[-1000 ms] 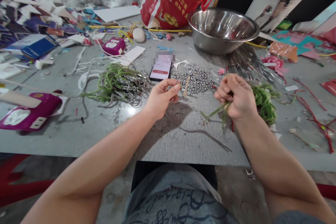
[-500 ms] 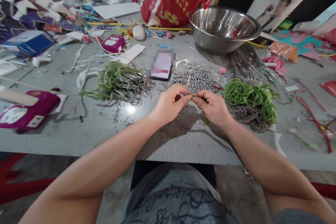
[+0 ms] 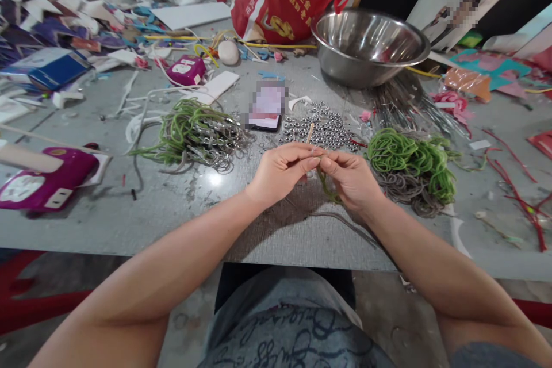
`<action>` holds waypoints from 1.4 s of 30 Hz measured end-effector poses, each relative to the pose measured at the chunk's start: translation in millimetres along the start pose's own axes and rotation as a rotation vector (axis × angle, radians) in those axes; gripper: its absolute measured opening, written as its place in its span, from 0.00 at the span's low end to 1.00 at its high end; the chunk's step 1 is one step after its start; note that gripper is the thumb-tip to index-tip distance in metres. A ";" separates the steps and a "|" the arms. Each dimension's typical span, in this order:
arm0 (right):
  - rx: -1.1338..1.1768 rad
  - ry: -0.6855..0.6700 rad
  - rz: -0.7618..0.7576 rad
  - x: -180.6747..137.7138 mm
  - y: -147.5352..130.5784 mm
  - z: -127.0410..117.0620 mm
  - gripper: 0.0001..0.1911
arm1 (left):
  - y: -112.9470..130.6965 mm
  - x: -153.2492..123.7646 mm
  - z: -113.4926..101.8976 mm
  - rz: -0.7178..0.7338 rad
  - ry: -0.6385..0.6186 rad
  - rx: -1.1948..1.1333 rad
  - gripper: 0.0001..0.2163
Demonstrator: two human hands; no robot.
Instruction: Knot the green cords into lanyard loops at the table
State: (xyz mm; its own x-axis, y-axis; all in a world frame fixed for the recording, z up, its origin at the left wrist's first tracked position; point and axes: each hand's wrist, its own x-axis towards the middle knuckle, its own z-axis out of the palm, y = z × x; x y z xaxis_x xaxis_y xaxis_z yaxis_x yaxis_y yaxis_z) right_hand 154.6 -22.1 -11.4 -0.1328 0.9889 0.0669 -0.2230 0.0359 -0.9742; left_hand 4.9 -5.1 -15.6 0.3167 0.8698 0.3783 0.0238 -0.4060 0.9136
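My left hand is closed in a pinch at the middle of the table. Its fingertips meet those of my right hand, which is pinched too. Between them they grip a thin cord; the gripped spot is mostly hidden by the fingers. A green stretch of the cord hangs below my right fingers, and a grey cord trails on the table beneath. A thin wooden stick pokes up behind my left fingers; what holds it is hidden. Small silver beads are spread just beyond both hands.
Green and grey cord bundles lie left and right of my hands. A phone, steel bowl and red bag stand farther back. At left is a purple device; scraps cover the far left.
My fingertips have drawn closer together and the fingers have shifted on the cord. A green loop now shows below my right hand.
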 end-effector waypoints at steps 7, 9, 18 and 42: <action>-0.122 0.010 -0.031 -0.6 -0.9 -3.8 0.08 | 1.5 -1.2 -2.0 0.445 0.093 0.434 0.04; -0.187 0.005 -0.063 -1.4 -1.6 -4.4 0.08 | 1.4 -1.8 -1.8 0.477 0.106 0.487 0.04; -0.479 -0.043 -0.113 3.8 -1.4 -12.6 0.09 | 4.7 6.7 -9.4 0.020 0.073 0.032 0.08; -1.286 -0.715 -0.034 -9.8 -19.4 -7.8 0.06 | 41.9 30.6 -57.5 -0.337 0.360 -0.717 0.17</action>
State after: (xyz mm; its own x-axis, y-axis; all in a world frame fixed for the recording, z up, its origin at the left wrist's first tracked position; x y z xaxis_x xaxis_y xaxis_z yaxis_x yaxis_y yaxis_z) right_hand 167.8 -31.4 5.2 -0.6692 0.7185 -0.1895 0.7067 0.5364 -0.4614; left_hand -38.9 20.6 42.8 0.0783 0.9968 -0.0160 -0.5790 0.0585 0.8132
